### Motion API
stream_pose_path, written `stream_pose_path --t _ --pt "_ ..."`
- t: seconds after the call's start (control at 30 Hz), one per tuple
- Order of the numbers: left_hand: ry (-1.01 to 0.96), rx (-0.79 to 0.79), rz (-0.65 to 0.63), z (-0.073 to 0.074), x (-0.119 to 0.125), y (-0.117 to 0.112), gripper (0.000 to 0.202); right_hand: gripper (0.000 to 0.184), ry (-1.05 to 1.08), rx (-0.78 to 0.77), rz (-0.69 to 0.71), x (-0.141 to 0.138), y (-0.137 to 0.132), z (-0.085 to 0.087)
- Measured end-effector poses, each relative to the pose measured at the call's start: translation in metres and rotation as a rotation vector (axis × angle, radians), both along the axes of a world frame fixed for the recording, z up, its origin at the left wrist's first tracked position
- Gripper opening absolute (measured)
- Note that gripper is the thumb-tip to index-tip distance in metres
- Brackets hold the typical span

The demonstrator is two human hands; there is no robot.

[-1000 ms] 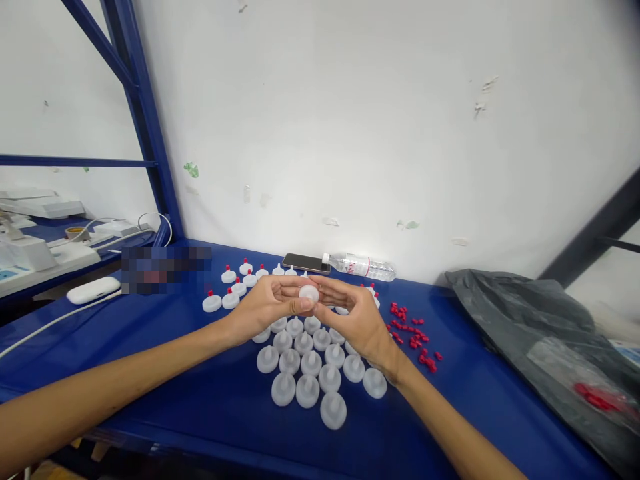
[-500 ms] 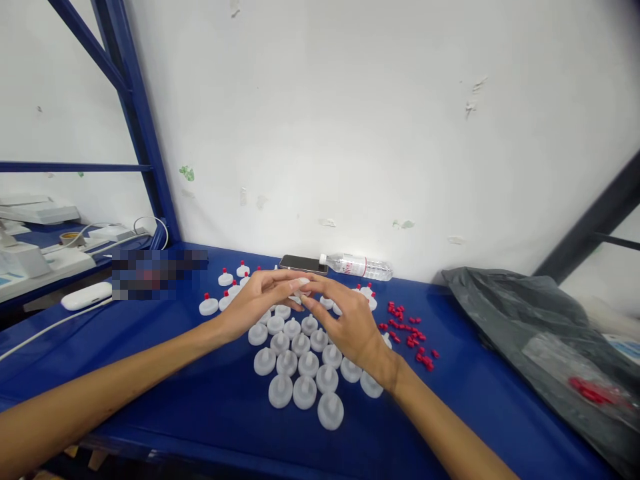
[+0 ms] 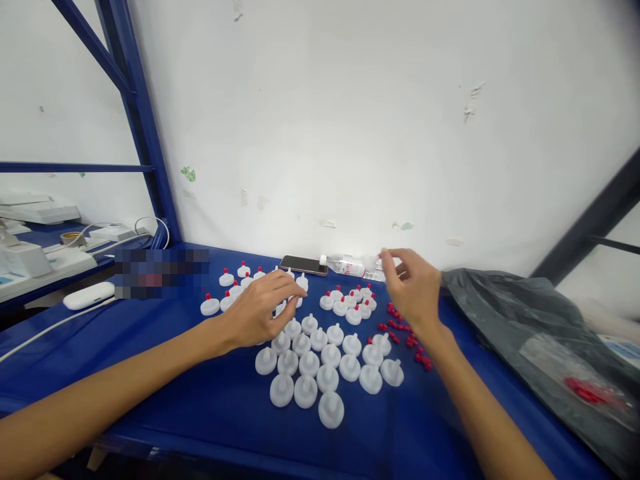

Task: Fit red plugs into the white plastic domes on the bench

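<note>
My right hand (image 3: 411, 287) is raised over the right back of the table, thumb and finger pinched on a small white nozzle cap (image 3: 371, 262), blurred, with red at its tip. It hangs in front of the bottle. My left hand (image 3: 265, 303) hovers above the white caps, its thumb and fingertips apart, close to an upright nozzle cap (image 3: 302, 283). Several bare white nozzle caps (image 3: 309, 363) stand in front of and beneath it. Red-tipped caps (image 3: 353, 315) form a group between the hands, and others (image 3: 210, 305) stand at the left.
Loose small red tips (image 3: 411, 340) lie right of the caps. A phone (image 3: 303, 265) and a clear plastic bottle (image 3: 347, 265) lie along the wall. At the right is a dark grey bag (image 3: 480, 307) with a clear bag of red pieces (image 3: 590, 390). A white device with a cable (image 3: 89, 295) is at the left.
My hands were together over the caps and have parted. The right moved right with the cap, uncovering the red-tipped group; the left stayed on the left side, its fingers now apart.
</note>
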State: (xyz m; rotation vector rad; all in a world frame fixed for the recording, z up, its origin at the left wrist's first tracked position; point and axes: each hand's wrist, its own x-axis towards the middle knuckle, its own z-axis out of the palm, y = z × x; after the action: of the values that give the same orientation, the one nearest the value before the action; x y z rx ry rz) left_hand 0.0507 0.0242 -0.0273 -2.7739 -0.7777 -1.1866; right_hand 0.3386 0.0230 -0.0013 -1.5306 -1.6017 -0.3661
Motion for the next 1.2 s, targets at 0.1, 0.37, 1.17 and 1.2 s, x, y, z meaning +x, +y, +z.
stream_pose_path --t 0.1,0.37,1.17,1.2 --pt "0.031 0.016 0.007 -0.005 -0.003 0.008 0.021 0.034 -0.045 -0.122 -0.152 0.041 0.017 -0.004" --pt "-0.007 -0.069 0.148 -0.007 -0.01 0.023 0.023 0.036 -0.233 -0.537 -0.248 0.076 0.039 -0.036" --pt "0.23 -0.242 0.103 0.001 -0.009 0.015 0.036 0.014 -0.22 -0.688 -0.019 0.072 0.026 -0.006" --pt "0.229 -0.246 0.103 0.0 -0.009 0.015 0.036 0.012 -0.221 -0.72 0.004 0.073 0.027 -0.006"
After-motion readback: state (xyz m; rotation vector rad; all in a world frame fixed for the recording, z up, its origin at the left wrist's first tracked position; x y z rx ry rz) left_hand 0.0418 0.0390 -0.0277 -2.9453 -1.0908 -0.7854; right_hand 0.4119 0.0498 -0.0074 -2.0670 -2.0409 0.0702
